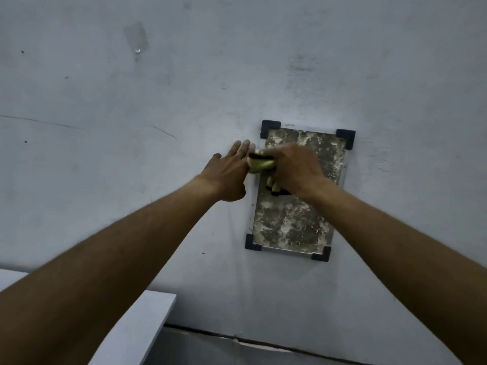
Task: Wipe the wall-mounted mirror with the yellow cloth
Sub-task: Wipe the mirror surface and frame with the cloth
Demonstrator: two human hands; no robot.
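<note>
A small rectangular mirror (292,222) hangs on the grey wall, held by black corner brackets, its glass heavily blotched and stained. My right hand (295,169) is shut on a bunched yellow cloth (261,164) and presses it against the mirror's upper left part. A fold of the cloth hangs below the hand. My left hand (229,175) lies flat against the wall just left of the mirror's edge, fingers spread and pointing up, touching the cloth's side.
The grey wall (131,180) is scuffed, with a strip of clear tape (137,39) at upper left. A white shelf or ledge (147,320) juts out at lower left. A dark seam (237,338) runs along the wall's base.
</note>
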